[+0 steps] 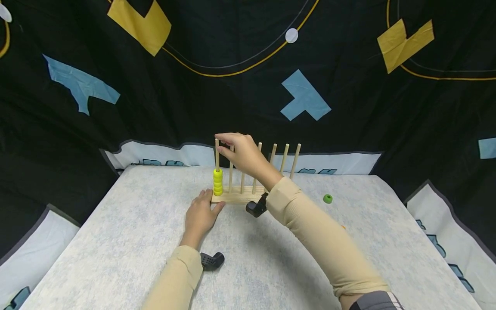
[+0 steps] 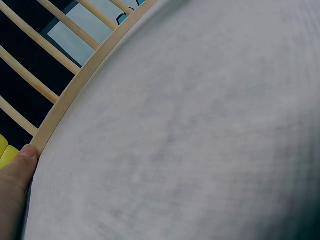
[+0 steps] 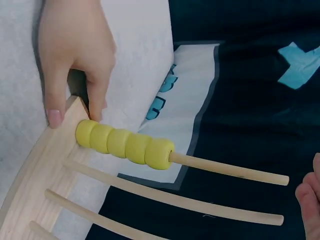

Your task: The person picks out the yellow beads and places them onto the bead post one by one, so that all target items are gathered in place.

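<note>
Near the table's [image 1: 116, 241] far edge, our wooden peg rack [image 1: 236, 197] is standing, five yellow beads [image 1: 218, 182] stacked on its leftmost peg [image 1: 217, 162]. Our left hand [image 1: 200, 217] is gripping the rack's left end, thumb in front; our right hand [image 1: 247, 153] is arching at that peg's tip, fingers parted, holding nothing we are seeing. Only the head view is showing a green bead [image 1: 327, 198] to the right.

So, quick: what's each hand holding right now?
Left hand: closed, gripping the base.
Right hand: open, holding nothing visible, near the tip of the beaded peg.
</note>
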`<state>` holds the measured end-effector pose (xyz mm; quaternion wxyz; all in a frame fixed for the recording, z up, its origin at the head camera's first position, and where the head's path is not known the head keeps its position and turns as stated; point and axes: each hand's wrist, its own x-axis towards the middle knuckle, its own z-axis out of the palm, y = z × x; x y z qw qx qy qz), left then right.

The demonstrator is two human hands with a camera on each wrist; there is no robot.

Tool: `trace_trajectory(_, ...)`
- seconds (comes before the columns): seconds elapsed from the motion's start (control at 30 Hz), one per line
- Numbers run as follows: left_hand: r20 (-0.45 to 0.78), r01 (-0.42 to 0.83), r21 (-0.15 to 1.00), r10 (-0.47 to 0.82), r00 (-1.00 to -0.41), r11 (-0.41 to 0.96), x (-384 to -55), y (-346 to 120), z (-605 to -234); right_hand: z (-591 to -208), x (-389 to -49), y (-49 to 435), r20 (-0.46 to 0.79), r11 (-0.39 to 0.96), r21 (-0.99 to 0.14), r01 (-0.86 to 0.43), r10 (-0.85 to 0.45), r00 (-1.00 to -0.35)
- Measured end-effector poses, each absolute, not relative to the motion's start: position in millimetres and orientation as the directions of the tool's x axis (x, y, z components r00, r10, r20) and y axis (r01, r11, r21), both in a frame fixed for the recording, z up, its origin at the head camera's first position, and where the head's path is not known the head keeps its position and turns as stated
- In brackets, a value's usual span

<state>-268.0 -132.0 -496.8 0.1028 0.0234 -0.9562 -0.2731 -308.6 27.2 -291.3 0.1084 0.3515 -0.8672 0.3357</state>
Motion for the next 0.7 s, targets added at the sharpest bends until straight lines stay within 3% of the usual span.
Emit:
trace_trajectory(0.4, 0.171, -0.015, 0.512, -0.119, -0.978, 0.859, -268.6, -130.7, -496.6, -306.9, -279.3, 68.7, 0.45, 0.455, -0.51, -0.729, -0.582, -0.678)
trace_trajectory(0.7, 0.178, 0.003, 0.519, -0.104, -0.978, 0.855, -266.7, -130.3, -493.6, -323.4, -260.7, 112.2, 0.401, 0.474, -0.557, -0.681, -0.565, -0.721)
